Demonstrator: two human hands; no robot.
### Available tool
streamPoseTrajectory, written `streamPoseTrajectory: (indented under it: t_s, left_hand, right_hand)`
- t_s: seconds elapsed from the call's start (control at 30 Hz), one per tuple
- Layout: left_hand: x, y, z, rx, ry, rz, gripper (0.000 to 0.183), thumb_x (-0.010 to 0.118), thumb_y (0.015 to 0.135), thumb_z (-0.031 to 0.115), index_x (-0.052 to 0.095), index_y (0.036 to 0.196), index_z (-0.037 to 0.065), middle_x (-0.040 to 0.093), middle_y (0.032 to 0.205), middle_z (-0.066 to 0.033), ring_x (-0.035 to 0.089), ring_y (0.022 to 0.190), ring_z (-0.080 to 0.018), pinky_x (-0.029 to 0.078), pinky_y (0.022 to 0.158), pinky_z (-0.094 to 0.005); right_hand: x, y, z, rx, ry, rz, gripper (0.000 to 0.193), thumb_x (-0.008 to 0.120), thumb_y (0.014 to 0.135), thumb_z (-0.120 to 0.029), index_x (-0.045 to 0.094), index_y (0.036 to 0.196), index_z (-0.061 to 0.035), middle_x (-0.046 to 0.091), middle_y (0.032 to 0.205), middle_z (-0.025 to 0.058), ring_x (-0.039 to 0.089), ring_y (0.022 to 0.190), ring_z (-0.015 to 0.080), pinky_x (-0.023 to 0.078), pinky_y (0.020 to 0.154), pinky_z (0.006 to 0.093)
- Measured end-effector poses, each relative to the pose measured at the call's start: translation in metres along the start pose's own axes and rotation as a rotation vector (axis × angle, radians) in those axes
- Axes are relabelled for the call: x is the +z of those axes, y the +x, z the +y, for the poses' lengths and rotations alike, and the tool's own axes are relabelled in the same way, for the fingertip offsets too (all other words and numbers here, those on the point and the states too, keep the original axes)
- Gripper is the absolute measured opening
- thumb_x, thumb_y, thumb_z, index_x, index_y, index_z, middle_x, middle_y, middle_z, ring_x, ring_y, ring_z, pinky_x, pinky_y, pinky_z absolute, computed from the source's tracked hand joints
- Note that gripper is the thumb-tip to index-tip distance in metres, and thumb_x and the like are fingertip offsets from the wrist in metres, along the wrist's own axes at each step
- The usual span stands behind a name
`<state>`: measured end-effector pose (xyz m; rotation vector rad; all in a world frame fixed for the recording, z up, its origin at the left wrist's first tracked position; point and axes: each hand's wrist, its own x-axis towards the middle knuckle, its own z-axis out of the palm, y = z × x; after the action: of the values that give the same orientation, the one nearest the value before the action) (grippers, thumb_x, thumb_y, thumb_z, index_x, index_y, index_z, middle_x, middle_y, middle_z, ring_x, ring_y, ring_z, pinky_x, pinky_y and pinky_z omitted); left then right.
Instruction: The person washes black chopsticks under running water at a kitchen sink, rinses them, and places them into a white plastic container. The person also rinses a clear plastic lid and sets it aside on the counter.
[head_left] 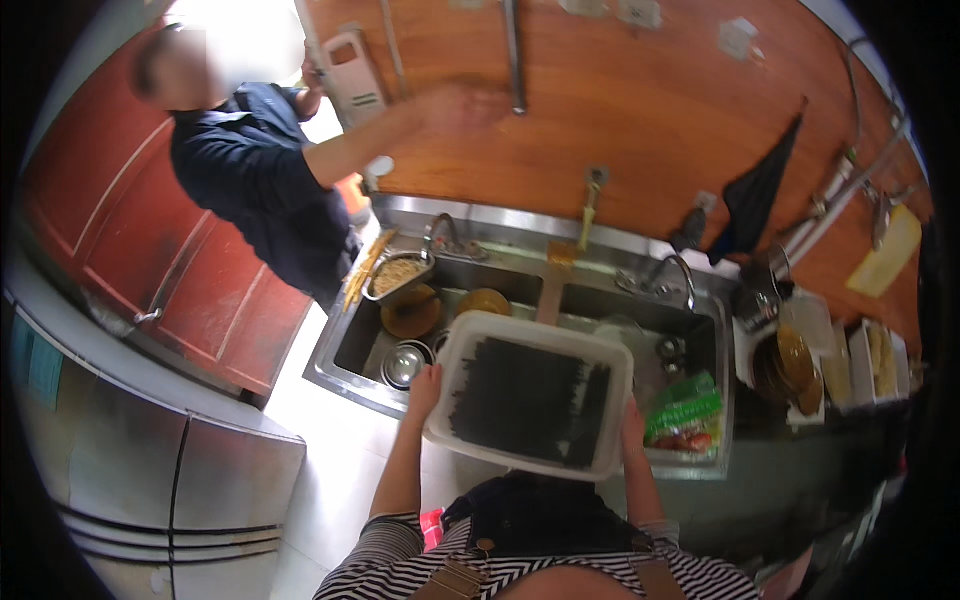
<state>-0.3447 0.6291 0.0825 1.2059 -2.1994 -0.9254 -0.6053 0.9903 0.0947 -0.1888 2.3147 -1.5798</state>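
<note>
A white rectangular plastic tub [632,375] is held up level in front of my body, over the near edge of the double sink. Inside it a flat black layer [520,395] with ragged edges covers most of the bottom; I cannot tell what it is. My left hand [427,388] grips the tub's left side. On the opposite side, my right hand [634,425] holds the rim, its fingers partly hidden by the tub. Beyond the tub, the left sink basin holds metal bowls [404,364] and brown bowls [410,310].
A co-worker [265,180] stands at the far left, one arm stretched toward the wall. A pan of pale food [398,275] sits on the sink's left rim. Green bags [685,410] lie in the right basin. Stacked brown bowls [790,360] stand farther right; a steel fridge [170,480] stands left.
</note>
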Motion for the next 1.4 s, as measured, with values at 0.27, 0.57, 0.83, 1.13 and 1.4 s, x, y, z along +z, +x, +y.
streamPoseTrajectory:
  t_s: [0.27, 0.57, 0.83, 1.13, 1.4]
  left_hand:
    - [-0.009, 0.003, -0.007, -0.234, -0.4, -0.228, 0.044, 0.038, 0.095, 0.035, 0.059, 0.102, -0.004, 0.06, 0.091, -0.006, 0.053, 0.086, -0.013, 0.041, 0.077, -0.0266]
    - [-0.02, -0.003, 0.026, -0.28, -0.459, -0.281, 0.046, 0.036, 0.096, 0.035, 0.057, 0.107, -0.004, 0.06, 0.095, -0.0066, 0.053, 0.087, -0.013, 0.041, 0.079, -0.0258]
    - [-0.016, 0.002, 0.007, -0.331, -0.538, -0.34, 0.044, 0.037, 0.095, 0.035, 0.057, 0.108, -0.002, 0.059, 0.095, -0.005, 0.052, 0.087, -0.0128, 0.041, 0.078, -0.0251]
    - [-0.019, -0.002, 0.01, -0.252, -0.411, -0.311, 0.049, 0.037, 0.095, 0.038, 0.056, 0.107, -0.005, 0.06, 0.093, -0.0072, 0.053, 0.085, -0.0151, 0.041, 0.078, -0.0273]
    - [-0.021, -0.015, 0.02, -0.269, -0.44, -0.25, 0.048, 0.04, 0.094, 0.038, 0.057, 0.107, -0.005, 0.06, 0.089, -0.0061, 0.053, 0.084, -0.0135, 0.04, 0.077, -0.0263]
  right_hand:
    - [-0.005, 0.014, 0.013, 0.267, 0.03, -0.061, 0.056, 0.039, 0.091, -0.045, 0.06, 0.095, 0.0071, 0.062, 0.088, 0.017, 0.058, 0.081, 0.0235, 0.044, 0.073, 0.0358]
    - [0.013, 0.006, 0.012, 0.298, 0.33, 0.144, 0.052, 0.048, 0.088, -0.042, 0.059, 0.1, 0.0074, 0.061, 0.093, 0.0117, 0.057, 0.08, 0.0193, 0.045, 0.073, 0.0319]
    - [0.015, 0.009, 0.015, 0.418, 0.216, 0.134, 0.073, 0.045, 0.082, -0.059, 0.061, 0.093, 0.0114, 0.063, 0.088, 0.0205, 0.061, 0.083, 0.0287, 0.045, 0.075, 0.0384]
    - [0.005, -0.021, 0.004, 0.391, 0.51, 0.084, 0.053, 0.054, 0.085, -0.045, 0.062, 0.097, 0.0062, 0.063, 0.089, 0.0115, 0.059, 0.077, 0.0172, 0.046, 0.07, 0.0309]
    - [0.004, -0.029, 0.001, 0.374, 0.567, 0.134, 0.052, 0.053, 0.085, -0.045, 0.066, 0.086, 0.0054, 0.065, 0.079, 0.0112, 0.06, 0.069, 0.0167, 0.046, 0.064, 0.0297]
